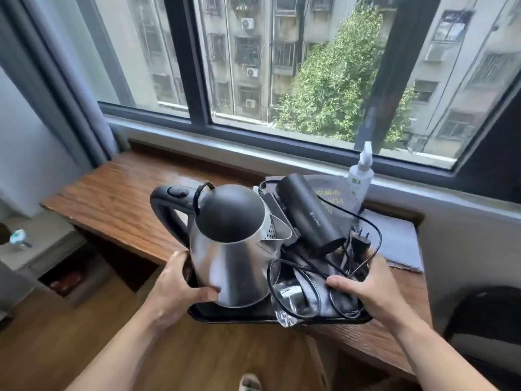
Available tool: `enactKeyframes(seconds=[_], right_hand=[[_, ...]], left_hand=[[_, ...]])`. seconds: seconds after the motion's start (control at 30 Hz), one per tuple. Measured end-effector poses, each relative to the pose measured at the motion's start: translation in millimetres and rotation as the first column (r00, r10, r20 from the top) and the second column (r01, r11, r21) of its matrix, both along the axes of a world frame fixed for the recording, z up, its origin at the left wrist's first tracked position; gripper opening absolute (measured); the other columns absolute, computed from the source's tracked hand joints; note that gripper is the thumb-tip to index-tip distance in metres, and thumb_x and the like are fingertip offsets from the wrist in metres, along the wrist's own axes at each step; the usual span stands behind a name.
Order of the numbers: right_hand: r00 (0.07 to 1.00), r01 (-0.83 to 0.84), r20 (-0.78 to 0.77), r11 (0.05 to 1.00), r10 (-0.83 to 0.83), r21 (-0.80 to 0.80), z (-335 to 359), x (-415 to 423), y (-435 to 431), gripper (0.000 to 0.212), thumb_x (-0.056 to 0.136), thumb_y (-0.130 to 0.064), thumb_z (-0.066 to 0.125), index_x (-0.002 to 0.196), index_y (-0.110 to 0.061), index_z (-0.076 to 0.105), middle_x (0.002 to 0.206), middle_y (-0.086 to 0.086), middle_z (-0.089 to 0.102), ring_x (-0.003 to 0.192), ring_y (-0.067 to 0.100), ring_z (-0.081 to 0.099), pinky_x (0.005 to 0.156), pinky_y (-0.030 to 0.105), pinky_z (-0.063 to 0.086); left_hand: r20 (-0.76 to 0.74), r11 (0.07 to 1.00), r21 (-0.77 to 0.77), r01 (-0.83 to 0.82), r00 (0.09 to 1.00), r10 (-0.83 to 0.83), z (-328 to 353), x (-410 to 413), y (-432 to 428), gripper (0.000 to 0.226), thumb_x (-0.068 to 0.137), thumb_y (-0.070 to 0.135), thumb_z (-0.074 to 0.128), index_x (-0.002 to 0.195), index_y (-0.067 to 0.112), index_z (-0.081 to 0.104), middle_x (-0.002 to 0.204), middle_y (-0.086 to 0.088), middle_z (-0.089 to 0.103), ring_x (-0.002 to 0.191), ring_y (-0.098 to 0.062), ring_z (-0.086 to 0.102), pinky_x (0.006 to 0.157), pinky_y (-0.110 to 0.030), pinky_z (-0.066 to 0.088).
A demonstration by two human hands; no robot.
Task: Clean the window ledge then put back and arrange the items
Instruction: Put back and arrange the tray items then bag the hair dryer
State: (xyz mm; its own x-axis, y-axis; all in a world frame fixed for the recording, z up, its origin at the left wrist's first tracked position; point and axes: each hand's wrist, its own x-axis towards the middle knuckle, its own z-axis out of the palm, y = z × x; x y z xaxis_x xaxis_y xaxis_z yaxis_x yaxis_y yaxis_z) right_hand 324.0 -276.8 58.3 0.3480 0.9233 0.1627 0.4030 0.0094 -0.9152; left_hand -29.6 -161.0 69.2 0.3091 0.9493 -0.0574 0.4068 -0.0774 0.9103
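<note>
The tray [239,316] sits right between the two hands, with its long side running left to right. The left hand [180,280] curls round the left end, and its thumb rests against the bottom of the kettle [231,249]. The right hand [366,289] curls round the right end, with its thumb lying on top of the cords [296,289]. Each hand is just as near to the tray as the other. The kettle stands on the left half and the dryer [307,213] lies on the right half, so the left side probably feels heavier. The tray's front edge sticks out past the front of the ledge [112,198], toward the person. I cannot tell if it is lifted or resting on the wood. The bare, shiny part of the ledge lies to the left and further back, so it seems the tray needs to go forward and a bit left. A spray bottle [359,176] stands close behind on the right, by the window.
</note>
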Motion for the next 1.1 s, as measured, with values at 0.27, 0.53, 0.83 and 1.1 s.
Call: enactKeyframes(seconds=[0.27, 0.53, 0.83, 1.1], right_hand=[[0.998, -0.012, 0.054, 1.0, 0.013, -0.025, -22.6, -52.9, 103.2, 0.09, 0.044, -0.071, 0.091, 0.121, -0.035, 0.062, 0.113, -0.007, 0.07, 0.112, 0.021, 0.062, 0.1, 0.05, 0.049], [0.997, 0.036, 0.061, 0.999, -0.035, -0.008, -23.0, -116.4, 177.5, 0.084, 0.046, -0.067, 0.093, 0.116, -0.03, 0.066, 0.109, -0.007, 0.072, 0.106, 0.017, 0.067, 0.094, 0.05, 0.052], [0.977, 0.206, 0.07, 0.978, -0.203, -0.041, -51.5, -214.6, 237.5, 0.089, 0.046, -0.068, 0.092, 0.122, -0.03, 0.063, 0.112, -0.007, 0.071, 0.111, 0.02, 0.064, 0.096, 0.05, 0.051], [0.942, 0.336, 0.04, 0.936, -0.334, -0.103, -71.8, -302.3, 283.1, 0.098, 0.044, -0.071, 0.091, 0.126, -0.026, 0.06, 0.111, -0.005, 0.069, 0.113, 0.024, 0.06, 0.098, 0.05, 0.05]], left_hand=[[-0.068, 0.999, 0.029, -0.017, 0.997, 0.019, -10.6, -68.0, 95.2, 0.117, 0.017, 0.086, 0.082, 0.115, 0.026, 0.061, 0.118, 0.003, 0.06, 0.111, -0.012, 0.059, 0.087, -0.03, 0.05], [0.021, 0.999, -0.051, 0.014, 1.0, -0.013, -26.0, -131.9, 181.6, 0.086, 0.025, 0.07, 0.096, 0.1, 0.047, 0.063, 0.121, -0.008, 0.066, 0.117, -0.027, 0.063, 0.101, -0.058, 0.05], [-0.061, 0.976, -0.021, 0.216, 0.974, -0.217, -32.7, -210.3, 299.7, 0.108, 0.016, 0.082, 0.085, 0.109, 0.032, 0.061, 0.117, -0.002, 0.062, 0.113, -0.016, 0.06, 0.097, -0.039, 0.051], [-0.092, 0.936, -0.001, 0.351, 0.933, -0.349, -26.3, -278.1, 385.8, 0.11, 0.016, 0.083, 0.084, 0.114, 0.039, 0.057, 0.122, 0.003, 0.061, 0.115, -0.012, 0.059, 0.095, -0.039, 0.051]])
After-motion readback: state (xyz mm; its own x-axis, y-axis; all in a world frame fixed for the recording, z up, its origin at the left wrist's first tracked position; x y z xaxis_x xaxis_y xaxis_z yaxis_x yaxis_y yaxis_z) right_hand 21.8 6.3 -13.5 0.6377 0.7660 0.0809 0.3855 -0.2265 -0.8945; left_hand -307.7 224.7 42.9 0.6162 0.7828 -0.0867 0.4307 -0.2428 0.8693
